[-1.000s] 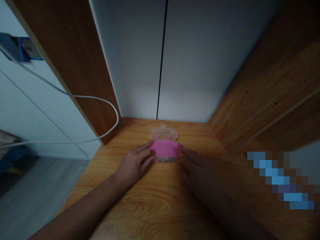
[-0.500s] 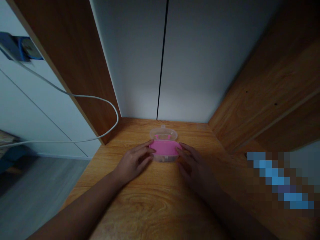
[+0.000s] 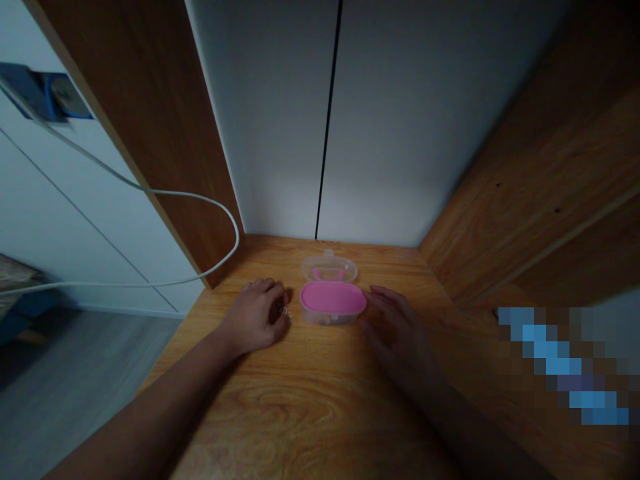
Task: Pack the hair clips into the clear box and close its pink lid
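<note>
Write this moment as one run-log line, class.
left hand: at coil, grip unclear | right hand: open, right of box, touch unclear | box: on table, pink insert across top, lid open

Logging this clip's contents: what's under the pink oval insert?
The clear box base, with a small pale spot showing at its front; the pink insert hides the rest.

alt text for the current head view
An oval clear plastic box topped with a pink cover, its transparent lid open behind, sits on a wooden tabletop between the left hand, at a small pale coil, and the open right hand.
</note>
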Tool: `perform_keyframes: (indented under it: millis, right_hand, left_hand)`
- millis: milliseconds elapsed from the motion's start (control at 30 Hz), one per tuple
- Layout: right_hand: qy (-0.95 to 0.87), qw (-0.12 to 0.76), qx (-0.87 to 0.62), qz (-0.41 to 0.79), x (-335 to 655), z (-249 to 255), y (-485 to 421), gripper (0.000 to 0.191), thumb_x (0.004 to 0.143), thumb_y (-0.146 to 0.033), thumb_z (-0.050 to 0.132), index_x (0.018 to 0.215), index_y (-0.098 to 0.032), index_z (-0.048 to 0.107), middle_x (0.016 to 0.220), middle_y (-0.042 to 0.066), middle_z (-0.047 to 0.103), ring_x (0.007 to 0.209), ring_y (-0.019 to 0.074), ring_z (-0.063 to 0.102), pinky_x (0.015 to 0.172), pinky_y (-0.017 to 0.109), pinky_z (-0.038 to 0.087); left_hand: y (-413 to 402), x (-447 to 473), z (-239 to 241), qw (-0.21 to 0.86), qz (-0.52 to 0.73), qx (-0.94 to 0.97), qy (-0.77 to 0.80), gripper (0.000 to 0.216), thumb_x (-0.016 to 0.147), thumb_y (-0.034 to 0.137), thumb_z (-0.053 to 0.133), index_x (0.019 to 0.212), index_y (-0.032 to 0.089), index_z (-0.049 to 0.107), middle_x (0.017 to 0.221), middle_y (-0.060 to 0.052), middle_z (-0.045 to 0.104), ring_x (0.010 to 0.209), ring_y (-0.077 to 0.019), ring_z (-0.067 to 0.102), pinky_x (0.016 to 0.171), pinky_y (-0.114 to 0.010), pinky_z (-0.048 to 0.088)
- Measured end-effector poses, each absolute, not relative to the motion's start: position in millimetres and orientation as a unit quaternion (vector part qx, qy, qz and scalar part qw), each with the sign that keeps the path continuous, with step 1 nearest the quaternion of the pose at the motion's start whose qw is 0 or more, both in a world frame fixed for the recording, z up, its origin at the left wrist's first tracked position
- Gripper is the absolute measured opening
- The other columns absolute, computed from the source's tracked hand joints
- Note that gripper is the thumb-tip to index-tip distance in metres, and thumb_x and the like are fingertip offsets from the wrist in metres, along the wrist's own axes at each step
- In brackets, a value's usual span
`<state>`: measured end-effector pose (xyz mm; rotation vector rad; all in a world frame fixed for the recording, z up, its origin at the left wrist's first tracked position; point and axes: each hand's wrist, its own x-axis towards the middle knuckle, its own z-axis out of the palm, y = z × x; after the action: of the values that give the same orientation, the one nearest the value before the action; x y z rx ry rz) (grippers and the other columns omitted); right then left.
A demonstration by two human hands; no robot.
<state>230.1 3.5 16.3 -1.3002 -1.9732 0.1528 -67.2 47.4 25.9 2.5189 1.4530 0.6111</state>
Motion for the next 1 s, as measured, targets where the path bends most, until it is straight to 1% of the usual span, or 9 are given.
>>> perform_keyframes:
  millis: [233,433,567,667,800,1000]
  right_hand:
    - [-0.771,0.381,-0.506,0.065,231,15,3,0.046,0.090,-0.020,0.057,0.135,-0.029,0.051,0.135,0.009,0.049,0.124,0.0256,0.052,0.108,0.050,0.047]
    - [-0.769,0.383,-0.507,0.068,231,13,3,0.046,0.090,-0.021,0.058,0.135,-0.029,0.052,0.135,0.009,0.049,0.124,0.0256,0.052,0.108,0.051,0.047]
    - [-0.767,0.384,-0.511,0.064,231,14,4,0.044,0.090,-0.022,0.058,0.133,-0.029,0.053,0.135,0.009,0.049,0.124,0.0263,0.053,0.107,0.051,0.047]
    - [-0.765,0.388,-0.511,0.060,230,16,4,0.042,0.090,-0.022,0.057,0.131,-0.029,0.053,0.134,0.010,0.050,0.122,0.0261,0.054,0.106,0.051,0.048]
    - [-0.765,0.384,-0.514,0.061,230,17,3,0.040,0.091,-0.022,0.057,0.130,-0.028,0.054,0.133,0.010,0.050,0.122,0.0264,0.054,0.106,0.052,0.049]
    - [-0.764,0.384,-0.515,0.060,232,15,4,0.043,0.090,-0.022,0.058,0.132,-0.029,0.053,0.135,0.009,0.049,0.123,0.0256,0.054,0.107,0.051,0.048]
  left_hand:
    - [50,-65,21,0.134,0.238,0.831,0.484,0.005,0.076,0.019,0.061,0.081,0.021,0.062,0.085,-0.004,0.064,0.087,-0.0250,0.059,0.082,-0.038,0.042]
    - [56,-67,16,0.197,0.278,0.802,0.491,0.002,0.077,0.018,0.063,0.076,0.020,0.063,0.084,-0.002,0.070,0.084,-0.0206,0.063,0.080,-0.033,0.044]
    - [59,-68,14,0.243,0.300,0.768,0.511,0.007,0.081,0.023,0.063,0.076,0.019,0.065,0.079,-0.002,0.071,0.074,-0.0182,0.064,0.070,-0.029,0.047]
    - [59,-68,12,0.277,0.312,0.743,0.523,0.013,0.083,0.028,0.061,0.077,0.018,0.067,0.077,-0.003,0.073,0.070,-0.0174,0.065,0.066,-0.028,0.049]
    - [60,-68,9,0.312,0.326,0.718,0.531,0.018,0.084,0.032,0.060,0.078,0.017,0.068,0.076,-0.004,0.074,0.069,-0.0170,0.067,0.064,-0.026,0.051]
    - [59,-67,11,0.325,0.335,0.704,0.535,0.015,0.081,0.031,0.064,0.077,0.018,0.071,0.075,-0.003,0.075,0.068,-0.0172,0.068,0.064,-0.026,0.052]
